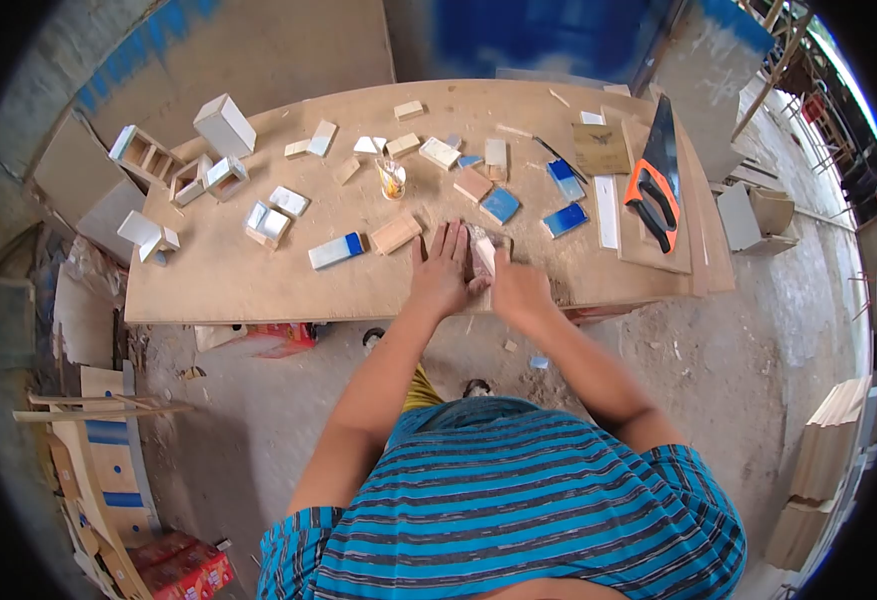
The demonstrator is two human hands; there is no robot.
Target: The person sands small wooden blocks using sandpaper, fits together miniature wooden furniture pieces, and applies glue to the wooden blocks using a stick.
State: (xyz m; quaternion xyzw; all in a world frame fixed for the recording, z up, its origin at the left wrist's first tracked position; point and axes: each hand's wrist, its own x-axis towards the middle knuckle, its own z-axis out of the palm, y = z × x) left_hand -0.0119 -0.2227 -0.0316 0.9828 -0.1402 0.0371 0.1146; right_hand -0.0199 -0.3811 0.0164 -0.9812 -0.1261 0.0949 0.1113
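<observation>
soft daylight spreads evenly over the desk [228, 290], glaring to white along the far right edge. shadows on the floor [698, 390] are faint and diffuse. the wide lens bows the desk's outline, blackness rounds off the corners, and small details look smeared.

A short-sleeved T-shirt [528, 490] with turquoise and charcoal stripes, streaked with thin pale lines, has loose sleeves [293, 545] in the same pattern; below show yellow trousers [419, 391] and dark-and-white footwear [476, 387].
</observation>
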